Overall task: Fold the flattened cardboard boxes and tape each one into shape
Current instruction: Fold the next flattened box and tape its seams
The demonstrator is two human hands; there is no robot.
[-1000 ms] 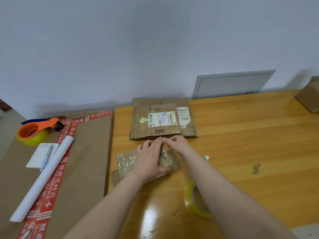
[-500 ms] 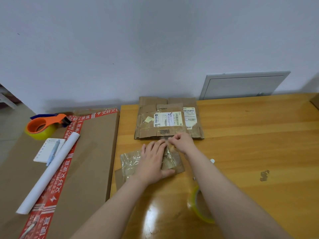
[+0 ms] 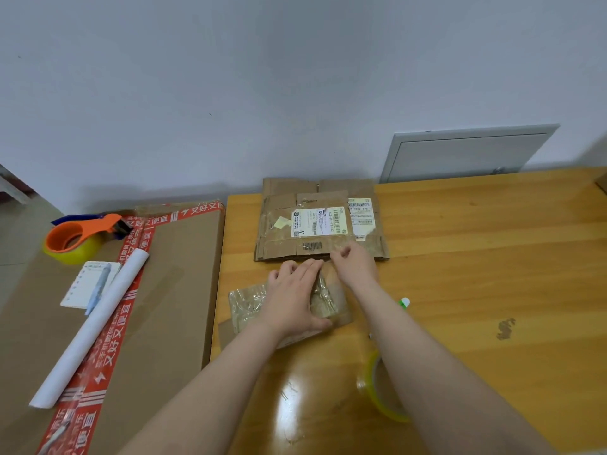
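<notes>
On the yellow wooden table (image 3: 476, 257), near its left edge, the left hand (image 3: 292, 298) lies flat, fingers together, pressing a small flattened brown cardboard box wrapped in clear tape (image 3: 249, 307). The right hand (image 3: 354, 264) pinches something at that box's far edge; what, I cannot tell. Just beyond lies a stack of flattened labelled cardboard boxes (image 3: 315, 221). The table's right side lies open.

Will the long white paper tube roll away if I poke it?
Probably. The long white paper tube is round and lies loose on the flat brown cardboard sheet, so a sideways poke should roll it. It looks hollow at its end, so it is likely light and easy to squash.
</notes>
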